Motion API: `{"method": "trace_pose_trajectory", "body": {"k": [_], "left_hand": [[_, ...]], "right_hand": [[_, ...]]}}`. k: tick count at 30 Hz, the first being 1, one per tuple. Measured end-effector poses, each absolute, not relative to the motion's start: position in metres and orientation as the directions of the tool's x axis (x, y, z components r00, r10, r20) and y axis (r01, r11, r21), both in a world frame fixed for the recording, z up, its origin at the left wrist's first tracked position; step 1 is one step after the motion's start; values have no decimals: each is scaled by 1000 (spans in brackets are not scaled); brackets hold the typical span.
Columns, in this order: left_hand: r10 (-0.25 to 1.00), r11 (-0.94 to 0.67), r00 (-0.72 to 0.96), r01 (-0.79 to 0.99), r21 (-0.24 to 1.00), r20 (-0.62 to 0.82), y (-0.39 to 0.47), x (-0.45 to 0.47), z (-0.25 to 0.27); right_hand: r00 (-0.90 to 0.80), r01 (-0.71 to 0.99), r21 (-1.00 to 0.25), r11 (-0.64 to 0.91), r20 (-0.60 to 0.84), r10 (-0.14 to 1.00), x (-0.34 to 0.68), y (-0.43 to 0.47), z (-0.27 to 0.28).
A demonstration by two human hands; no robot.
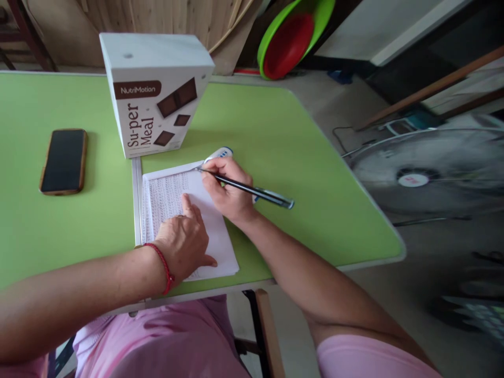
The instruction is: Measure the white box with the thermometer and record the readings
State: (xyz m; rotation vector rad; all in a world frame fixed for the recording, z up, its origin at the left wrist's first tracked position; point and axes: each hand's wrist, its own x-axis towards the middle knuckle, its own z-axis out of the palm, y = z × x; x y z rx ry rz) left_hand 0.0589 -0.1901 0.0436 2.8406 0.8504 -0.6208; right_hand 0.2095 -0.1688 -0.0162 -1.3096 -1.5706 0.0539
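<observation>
The right hand (pixel 230 186) has its grip closed around a black pen (pixel 270 195), with the tip near the upper edge of the paper sheets (pixel 216 241), which lie on the green worktop (pixel 283 136). The left hand (pixel 183 241) rests on these sheets, its grip unclosed, index finger and thumb spread apart.

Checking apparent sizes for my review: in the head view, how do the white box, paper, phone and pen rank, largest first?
1. White box
2. Paper, though the left hand covers part of it
3. Phone
4. Pen, long but thin
</observation>
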Motion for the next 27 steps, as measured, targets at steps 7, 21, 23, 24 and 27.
{"method": "trace_pose_trajectory", "body": {"k": [7, 21, 23, 24, 27], "left_hand": [[507, -836, 746, 547, -38, -433, -190, 58, 46], [524, -825, 741, 564, -36, -420, -189, 58, 46], [526, -826, 742, 563, -40, -415, -189, 57, 45], [527, -826, 743, 562, -42, -413, -189, 57, 45], [516, -840, 767, 540, -51, -380, -195, 56, 42]], "right_hand": [[-193, 928, -159, 336, 566, 802, 236, -168, -4], [-379, 924, 122, 362, 402, 834, 240, -172, 2], [-390, 918, 102, 383, 405, 827, 240, -172, 2], [-395, 914, 88, 396, 411, 822, 240, -172, 2], [-393, 903, 29, 429, 460, 796, 239, -172, 1]]}}
